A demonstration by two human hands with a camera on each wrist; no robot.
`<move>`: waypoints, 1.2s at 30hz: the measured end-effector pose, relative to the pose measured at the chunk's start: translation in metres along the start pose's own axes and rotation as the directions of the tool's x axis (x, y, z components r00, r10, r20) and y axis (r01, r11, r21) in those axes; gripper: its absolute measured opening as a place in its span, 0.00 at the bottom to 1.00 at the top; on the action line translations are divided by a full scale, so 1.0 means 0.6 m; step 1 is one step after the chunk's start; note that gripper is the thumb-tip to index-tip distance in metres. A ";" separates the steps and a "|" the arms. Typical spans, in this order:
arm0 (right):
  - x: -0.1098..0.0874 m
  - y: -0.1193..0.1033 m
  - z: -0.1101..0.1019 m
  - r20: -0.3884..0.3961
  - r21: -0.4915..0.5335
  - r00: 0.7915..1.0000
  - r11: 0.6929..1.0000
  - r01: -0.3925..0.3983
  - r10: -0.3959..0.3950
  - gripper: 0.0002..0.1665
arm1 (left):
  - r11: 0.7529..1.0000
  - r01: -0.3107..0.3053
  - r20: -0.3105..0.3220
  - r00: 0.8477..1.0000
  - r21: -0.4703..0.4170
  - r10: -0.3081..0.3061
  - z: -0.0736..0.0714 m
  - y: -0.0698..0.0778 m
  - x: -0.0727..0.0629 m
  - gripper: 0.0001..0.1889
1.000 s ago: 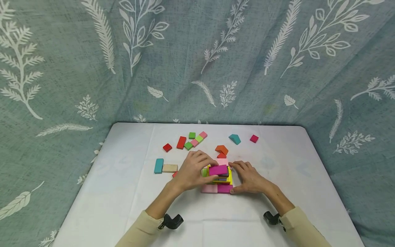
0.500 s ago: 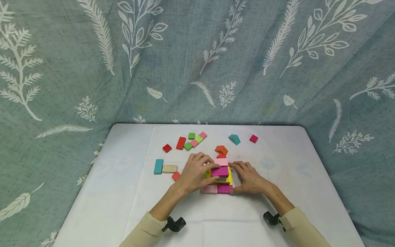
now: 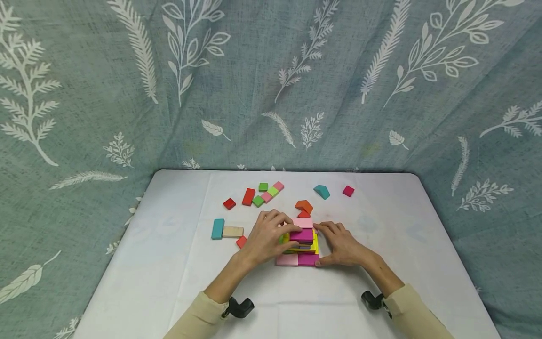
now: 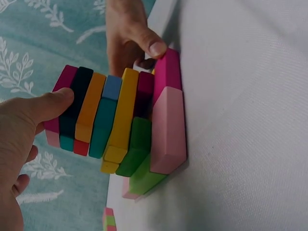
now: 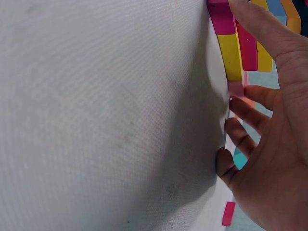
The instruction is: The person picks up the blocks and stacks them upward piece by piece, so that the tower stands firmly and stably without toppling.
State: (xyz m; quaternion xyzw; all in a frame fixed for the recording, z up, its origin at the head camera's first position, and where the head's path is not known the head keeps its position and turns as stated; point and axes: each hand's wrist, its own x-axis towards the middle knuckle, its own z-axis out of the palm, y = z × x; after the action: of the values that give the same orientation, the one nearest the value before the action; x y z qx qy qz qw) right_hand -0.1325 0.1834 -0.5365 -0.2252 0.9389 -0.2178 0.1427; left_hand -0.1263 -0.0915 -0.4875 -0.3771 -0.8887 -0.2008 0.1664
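A tower of coloured wooden blocks [image 4: 127,115] stands at the middle of the table, with a wider bottom layer. My left hand [image 3: 263,238] pinches the magenta block [image 3: 302,235] at its top, thumb on the near side and fingers on the far side. That block lies over a dark block [image 4: 79,94] in the left wrist view. On the tower's right, my right hand [image 3: 344,246] spans the bottom layer. Its thumb presses the magenta bottom block [image 5: 222,19] at the near corner, and its forefinger reaches the pink block [image 5: 236,88] at the far corner.
Red, green and pink blocks [image 3: 266,196] lie behind the tower to the left. A teal block [image 3: 218,229], a beige block [image 3: 233,231] and a red block [image 3: 241,242] lie nearer left. Orange [image 3: 304,205], teal [image 3: 322,191] and crimson [image 3: 348,190] pieces are at the back.
My left hand has shifted slightly right with the magenta block over the tower top, then stayed still. More of the red block beside that hand shows. My right hand has kept its place.
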 end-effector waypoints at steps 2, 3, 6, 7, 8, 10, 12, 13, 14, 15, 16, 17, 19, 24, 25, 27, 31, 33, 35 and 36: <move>0.000 0.000 0.000 0.001 0.001 1.000 1.000 -0.001 0.001 0.66 | 1.000 -0.002 -0.002 1.000 0.002 0.002 0.001 -0.001 -0.001 0.20; 0.000 0.000 0.000 0.001 0.001 1.000 1.000 -0.003 0.003 0.66 | 1.000 -0.003 -0.003 1.000 0.004 0.003 0.001 -0.001 -0.001 0.20; 0.000 0.001 0.000 0.000 -0.002 1.000 1.000 -0.002 0.002 0.66 | 1.000 -0.001 -0.010 1.000 0.008 0.001 0.002 -0.001 -0.001 0.21; 0.000 0.001 0.000 -0.001 -0.003 1.000 1.000 0.000 0.000 0.66 | 1.000 0.002 -0.011 1.000 0.011 -0.002 0.002 -0.001 -0.001 0.21; 0.000 0.001 0.000 -0.002 -0.005 1.000 1.000 0.001 -0.001 0.66 | 1.000 0.004 -0.011 1.000 0.013 -0.004 0.002 0.000 -0.001 0.21; 0.000 0.001 0.001 -0.003 -0.008 1.000 1.000 0.005 -0.005 0.66 | 1.000 0.006 -0.011 1.000 0.015 -0.006 0.002 0.000 -0.001 0.21; 0.000 0.001 0.001 -0.001 -0.008 1.000 1.000 0.006 -0.006 0.66 | 1.000 0.009 -0.014 1.000 0.010 -0.009 0.001 0.000 -0.001 0.21; 0.000 0.000 0.000 0.000 -0.008 1.000 1.000 0.006 -0.006 0.66 | 1.000 0.010 -0.021 1.000 0.003 -0.010 0.000 -0.001 -0.001 0.21; -0.001 0.000 0.000 0.001 -0.006 1.000 1.000 0.005 -0.005 0.66 | 1.000 0.012 -0.030 0.999 -0.014 -0.013 -0.002 -0.002 -0.001 0.21; -0.001 0.000 0.000 0.002 -0.004 1.000 1.000 0.004 -0.004 0.66 | 0.999 0.019 -0.041 0.999 -0.040 -0.021 -0.003 -0.003 -0.001 0.21; -0.001 0.000 0.000 0.002 -0.004 1.000 1.000 0.003 -0.003 0.66 | 0.997 0.028 -0.056 0.998 -0.069 -0.032 -0.004 -0.006 0.000 0.21; -0.001 -0.001 0.000 0.005 -0.005 1.000 1.000 -0.002 0.002 0.66 | 0.993 0.046 -0.070 0.996 -0.109 -0.053 -0.006 -0.009 0.002 0.20; 0.000 -0.001 0.000 0.010 -0.006 1.000 1.000 -0.011 0.011 0.67 | 0.972 0.104 -0.082 0.989 -0.210 -0.123 -0.006 -0.023 0.005 0.19; 0.000 -0.002 0.000 0.008 -0.001 1.000 1.000 -0.023 0.023 0.67 | 0.848 0.287 0.009 0.949 -0.445 -0.317 0.012 -0.092 0.015 0.16; 0.000 -0.002 0.001 0.007 0.000 1.000 1.000 -0.025 0.025 0.67 | 0.829 0.328 0.053 0.938 -0.454 -0.343 0.018 -0.106 0.017 0.16; 0.000 -0.002 0.001 0.006 0.002 1.000 1.000 -0.025 0.025 0.67 | 0.809 0.397 0.144 0.917 -0.434 -0.373 0.033 -0.131 0.021 0.16; 0.000 -0.004 0.001 0.012 0.004 0.999 0.999 -0.036 0.036 0.66 | 0.818 0.484 0.303 0.866 -0.310 -0.397 0.063 -0.147 0.034 0.16; 0.000 -0.005 0.000 0.015 0.002 0.999 0.999 -0.043 0.043 0.67 | 0.828 0.492 0.345 0.852 -0.268 -0.395 0.077 -0.144 0.042 0.16; 0.000 -0.005 -0.001 0.015 -0.004 0.999 0.999 -0.049 0.049 0.67 | 0.838 0.494 0.379 0.839 -0.230 -0.390 0.089 -0.140 0.051 0.16; 0.000 -0.004 -0.001 0.016 -0.006 0.999 0.999 -0.052 0.052 0.67 | 0.847 0.487 0.388 0.838 -0.211 -0.385 0.094 -0.139 0.055 0.16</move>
State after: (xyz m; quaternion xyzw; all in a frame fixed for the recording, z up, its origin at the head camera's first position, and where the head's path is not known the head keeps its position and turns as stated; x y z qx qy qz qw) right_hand -0.1320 0.1815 -0.5352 -0.2029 0.9438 -0.2097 0.1555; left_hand -0.2179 -0.0971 -0.5407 -0.2112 -0.9252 -0.3005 -0.0953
